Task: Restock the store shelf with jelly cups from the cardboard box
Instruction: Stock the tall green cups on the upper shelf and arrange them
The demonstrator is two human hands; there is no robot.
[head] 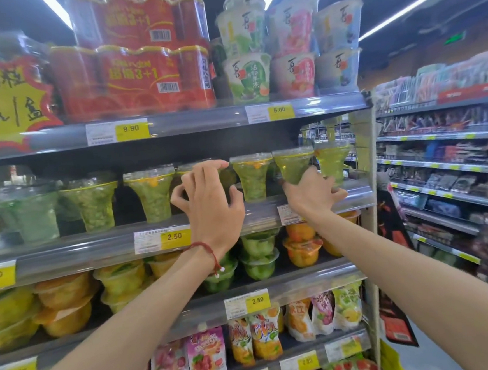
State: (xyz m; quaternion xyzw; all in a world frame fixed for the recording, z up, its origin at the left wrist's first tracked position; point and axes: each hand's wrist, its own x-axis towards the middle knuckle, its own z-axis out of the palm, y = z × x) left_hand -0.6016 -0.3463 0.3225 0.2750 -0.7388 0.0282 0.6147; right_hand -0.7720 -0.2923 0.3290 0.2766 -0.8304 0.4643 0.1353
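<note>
The right hand (311, 197) grips a green cup (294, 166) by its narrow foot, fingers wrapped round the base and mostly hidden behind it. The cup stands near the right end of the shelf (96, 249), close to the front edge, with the end cup (333, 160) just beside it. The left hand (209, 199) hangs in front of a third cup (190, 167) further along, its fingers bent and spread like a claw. Whether they touch that cup cannot be told. The box is not in view.

The step looks like seating the held cup in the front row. It would go best if the person kept it upright and set its foot flat behind the rail. It should line up with its neighbours, with the lids not overlapping. These cups are top-heavy, wide at the lid and thin at the foot, so a nudge from the wrist could topple the end cup off the open corner. The left hand could steady the row.

The shelf has a clear front rail with yellow price tags (174, 236). Above it stand red packs (140, 76) and tall cups (292, 73). Below are tubs (260, 259), then pouches (263, 335). Along the right runs an aisle with more racks (440, 166), under strip lights.
</note>
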